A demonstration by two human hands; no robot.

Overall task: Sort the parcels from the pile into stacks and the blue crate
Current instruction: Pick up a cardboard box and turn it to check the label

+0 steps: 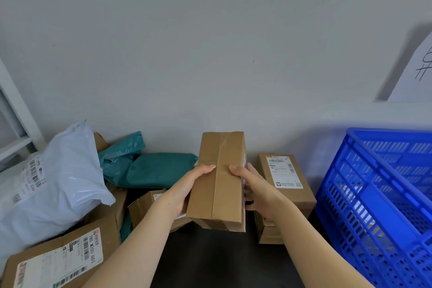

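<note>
A long brown cardboard box [218,177], taped down its middle, is held above the dark table [210,262] in the centre of the view. My left hand [184,192] grips its left side with the thumb on top. My right hand [254,189] grips its right side, fingers curled round the edge. To the right stands a stack of brown boxes [284,196], the top one bearing a white label. The blue crate [378,199] stands at the far right. The pile at the left holds a white poly bag [53,184], teal poly bags [149,168] and labelled boxes [63,257].
A grey wall rises right behind the table. A small brown box [145,208] lies under my left wrist. A white metal frame [14,121] stands at the far left. A white sheet of paper [416,72] hangs on the wall above the crate.
</note>
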